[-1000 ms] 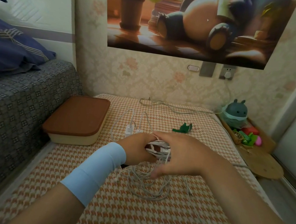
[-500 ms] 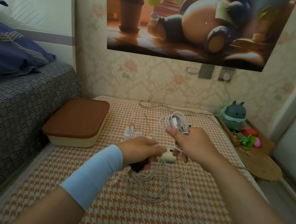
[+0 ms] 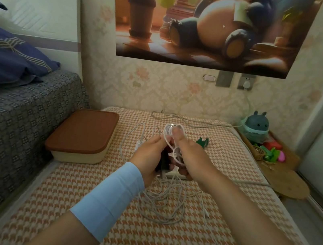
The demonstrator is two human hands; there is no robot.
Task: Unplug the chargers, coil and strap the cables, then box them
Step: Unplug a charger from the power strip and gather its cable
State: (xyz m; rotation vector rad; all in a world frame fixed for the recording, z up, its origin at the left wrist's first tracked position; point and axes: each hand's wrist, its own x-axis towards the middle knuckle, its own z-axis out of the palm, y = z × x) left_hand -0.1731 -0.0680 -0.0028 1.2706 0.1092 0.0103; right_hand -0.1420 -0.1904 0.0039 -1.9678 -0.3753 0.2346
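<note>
As right hand (image 3: pixel 192 161) grips coil (image 3: pixel 173 129), dark object (image 3: pixel 164 162) half-hidden.

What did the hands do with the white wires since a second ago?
The right hand lifted the small coil of white cable up off the tangled pile of loose white cables. The left hand came up to meet it, pinching a strand, with a dark strap in its palm. The cream box with the brown lid stayed put.

left hand (image 3: pixel 148 154) | risen to coil (image 3: pixel 169 129) | right hand (image 3: pixel 189 158) drawn nearer
</note>
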